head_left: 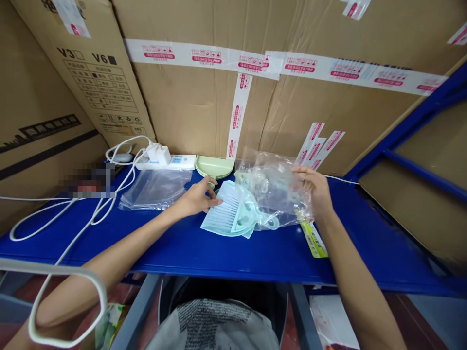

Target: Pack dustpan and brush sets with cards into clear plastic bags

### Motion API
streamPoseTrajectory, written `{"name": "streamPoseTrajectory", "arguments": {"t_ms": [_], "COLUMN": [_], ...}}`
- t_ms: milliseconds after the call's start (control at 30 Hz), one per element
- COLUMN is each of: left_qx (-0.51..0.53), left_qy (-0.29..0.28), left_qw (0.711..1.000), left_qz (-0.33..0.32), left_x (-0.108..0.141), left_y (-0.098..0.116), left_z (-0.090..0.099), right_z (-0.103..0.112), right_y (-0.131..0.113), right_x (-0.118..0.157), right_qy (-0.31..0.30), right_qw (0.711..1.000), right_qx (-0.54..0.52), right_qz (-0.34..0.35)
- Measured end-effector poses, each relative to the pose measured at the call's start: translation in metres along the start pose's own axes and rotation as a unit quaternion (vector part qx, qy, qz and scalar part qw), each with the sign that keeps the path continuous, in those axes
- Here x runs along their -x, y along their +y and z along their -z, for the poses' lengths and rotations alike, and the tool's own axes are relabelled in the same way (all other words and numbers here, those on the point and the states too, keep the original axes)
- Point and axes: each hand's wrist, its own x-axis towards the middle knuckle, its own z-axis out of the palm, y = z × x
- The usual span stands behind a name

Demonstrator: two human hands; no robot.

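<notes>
A pale blue hand brush (224, 209) with white-blue bristles lies on the blue tabletop, with a matching pale blue dustpan (251, 221) partly under it. My left hand (200, 197) is at the brush's left side, fingers apart, fingertips at the bristle edge. Pinched in my right hand (316, 189) is a clear plastic bag (272, 180), which spreads leftward over the handle end of the set. Beneath the bag and close to my right wrist lies a yellow-green printed card (315, 240). Behind my left hand rests a light green dustpan (215, 166).
A stack of clear plastic bags (156, 189) lies left of my left hand. Behind it are a white power strip (182, 161) and plug, with looping white cables (97, 209). Cardboard (197, 102) walls the back; a blue metal frame (423, 172) stands right.
</notes>
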Motion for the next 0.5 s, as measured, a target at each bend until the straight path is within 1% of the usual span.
{"name": "streamPoseTrajectory", "arguments": {"t_ms": [133,233,300,367,433,467,500], "left_qx": [-0.086,-0.143,-0.181,-0.207,-0.198,-0.166,-0.110], "left_qy": [-0.027,-0.034,-0.021,-0.004,0.023,0.042,0.057], "left_qw": [0.996,0.986,0.975,0.966,0.968,0.976,0.986], "left_qz": [-0.021,-0.078,-0.128,-0.158,-0.153,-0.135,-0.108], "left_x": [0.006,0.008,0.008,0.005,0.002,0.000,-0.002], "left_y": [0.001,-0.001,-0.003,-0.003,-0.001,0.002,0.005], "left_z": [-0.002,0.001,0.004,0.008,0.013,0.015,0.017], "right_z": [-0.028,-0.046,-0.055,-0.058,-0.058,-0.056,-0.055], "right_y": [0.004,0.007,0.010,0.013,0.015,0.017,0.018], "right_x": [0.024,0.042,0.052,0.057,0.058,0.057,0.056], "right_qy": [-0.095,-0.158,-0.173,-0.171,-0.173,-0.177,-0.178], "right_qw": [0.994,0.985,0.982,0.984,0.983,0.983,0.982], "right_qx": [-0.016,-0.034,-0.040,-0.037,-0.041,-0.047,-0.051], "right_qz": [-0.048,-0.068,-0.062,-0.045,-0.036,-0.034,-0.031]}}
